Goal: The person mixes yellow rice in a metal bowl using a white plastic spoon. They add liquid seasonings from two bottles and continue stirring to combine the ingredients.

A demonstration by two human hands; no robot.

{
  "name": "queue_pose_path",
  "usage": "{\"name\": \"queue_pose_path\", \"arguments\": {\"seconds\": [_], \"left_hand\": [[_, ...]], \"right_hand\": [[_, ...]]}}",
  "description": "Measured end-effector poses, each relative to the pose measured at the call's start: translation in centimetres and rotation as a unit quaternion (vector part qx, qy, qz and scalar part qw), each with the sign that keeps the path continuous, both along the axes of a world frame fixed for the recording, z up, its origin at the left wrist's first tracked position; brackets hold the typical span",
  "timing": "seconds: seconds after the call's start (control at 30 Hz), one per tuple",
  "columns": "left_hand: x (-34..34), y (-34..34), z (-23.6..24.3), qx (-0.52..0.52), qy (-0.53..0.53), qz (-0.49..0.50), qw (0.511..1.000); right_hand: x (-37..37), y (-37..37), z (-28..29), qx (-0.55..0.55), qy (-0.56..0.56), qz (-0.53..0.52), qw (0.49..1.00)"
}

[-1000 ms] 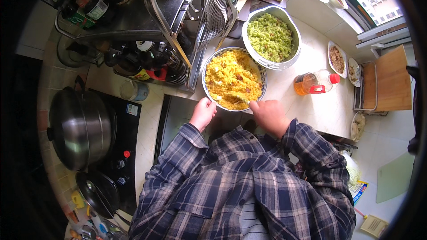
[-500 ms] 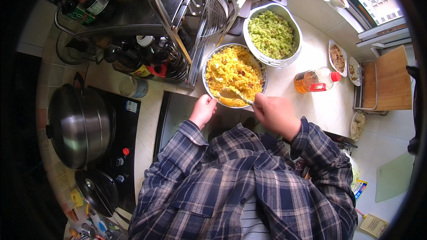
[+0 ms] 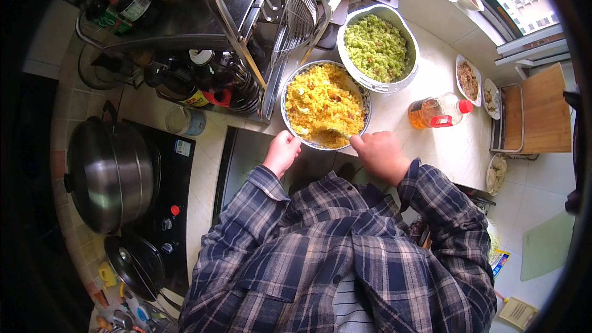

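A patterned bowl (image 3: 368,106) filled with a yellow, crumbly grain mixture (image 3: 324,98) stands at the counter's front edge. My left hand (image 3: 283,151) pinches its near-left rim. At the near-right side, my right hand (image 3: 381,155) is closed on a spoon (image 3: 336,134), whose head is sunk in the yellow mixture and mostly hidden. Just behind and to the right, a pale oval bowl (image 3: 412,66) holds a chopped green mixture (image 3: 377,48).
A clear bottle of amber liquid (image 3: 435,112) with a red cap lies right of the bowls. At left are a metal rack (image 3: 259,108) with dark bottles, a glass jar (image 3: 184,121) and a lidded pot (image 3: 108,176) on the stove. Small plates (image 3: 468,80) sit by the window.
The spoon has gone from lying over the near rim with its bowl in sight to being dug into the yellow mixture. My right hand has turned slightly; my left stays at the rim.
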State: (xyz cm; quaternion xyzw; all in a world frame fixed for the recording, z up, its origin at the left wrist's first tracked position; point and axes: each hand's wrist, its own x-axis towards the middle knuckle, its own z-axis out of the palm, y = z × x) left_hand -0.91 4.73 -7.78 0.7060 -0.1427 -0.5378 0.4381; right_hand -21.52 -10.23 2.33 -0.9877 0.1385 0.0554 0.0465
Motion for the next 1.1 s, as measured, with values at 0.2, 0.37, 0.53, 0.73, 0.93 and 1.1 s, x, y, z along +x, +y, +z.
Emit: {"name": "queue_pose_path", "arguments": {"seconds": [0.2,0.37,0.53,0.73,0.93,1.1], "left_hand": [[-0.1,0.0,0.0,0.006,-0.007,0.006,1.0],[-0.1,0.0,0.0,0.01,-0.001,0.011,1.0],[0.0,-0.1,-0.2,0.014,-0.001,0.011,1.0],[-0.1,0.0,-0.6,0.005,-0.003,0.014,1.0],[0.1,-0.3,-0.8,0.009,-0.001,0.007,1.0],[0.0,-0.4,-0.5,0.011,0.006,-0.005,1.0]], "right_hand": [[-0.1,-1.8,3.6,0.049,-0.047,-0.073,0.995],[-0.6,-2.0,5.1,0.109,-0.058,-0.033,0.992],[-1.3,-1.8,4.0,0.129,-0.022,0.011,0.991],[-1.9,-2.9,2.7,0.012,0.071,0.045,0.996],[-1.1,-4.7,1.6,-0.085,0.024,0.107,0.99],[-1.0,-4.3,1.9,-0.105,-0.033,0.079,0.991]]}}
